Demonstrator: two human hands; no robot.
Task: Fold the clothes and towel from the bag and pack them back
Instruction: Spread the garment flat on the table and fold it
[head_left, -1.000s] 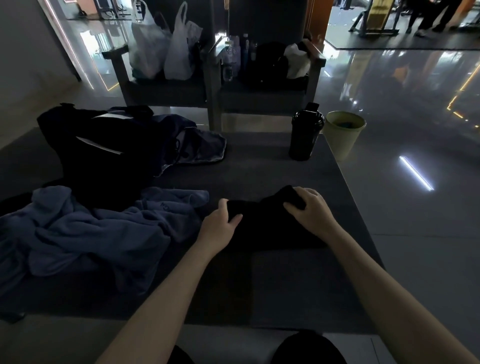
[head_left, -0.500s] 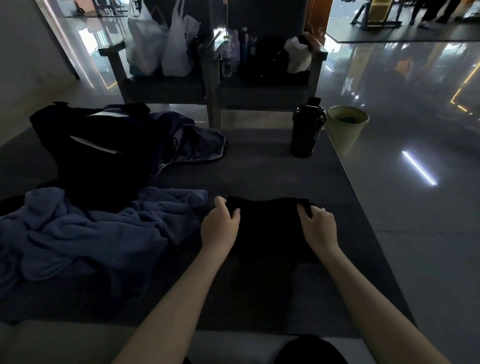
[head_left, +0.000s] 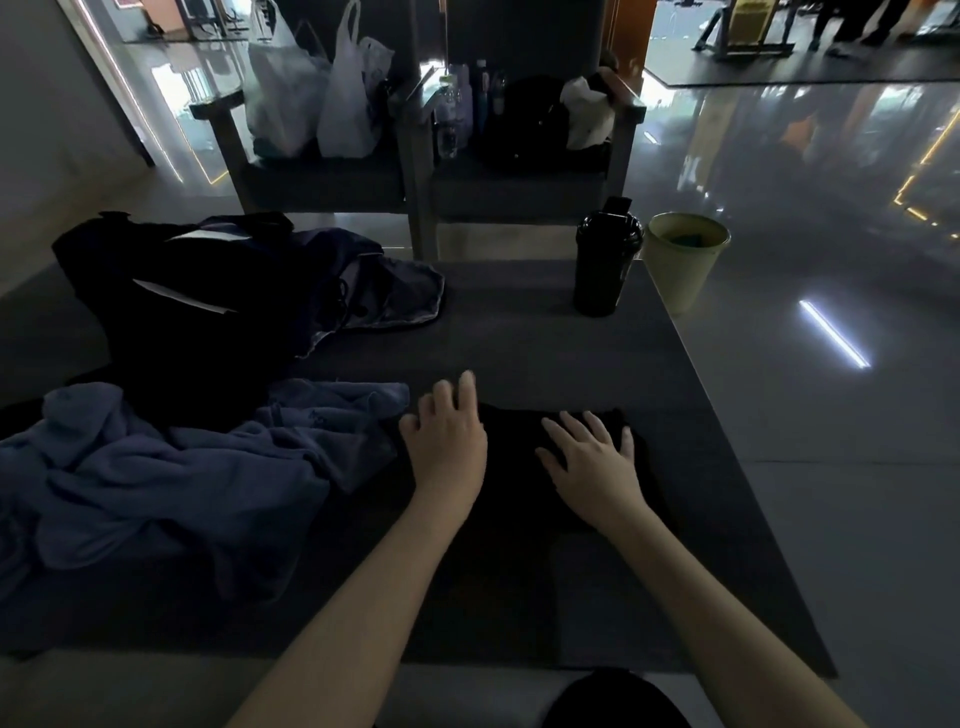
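While heaped in loose folds at far left, blue towel (head_left: 156, 467) spread over dark table (head_left: 519, 338), its right end reaching close to left hand. Behind towel, black bag (head_left: 182, 322) slumped, bluish-grey garment (head_left: 395, 296) spilling from its right side. Next, left hand (head_left: 447, 441) palm down at left edge of folded black garment (head_left: 519, 467), fingers straight, gripping nothing. Black garment flat on table near front middle. Right hand (head_left: 592, 462) flat on garment's right part, fingers spread and straight, apart from left hand. Farther right and back, black bottle (head_left: 602, 260) upright near table's far edge; pale green bin (head_left: 680, 260) on floor just beside it.
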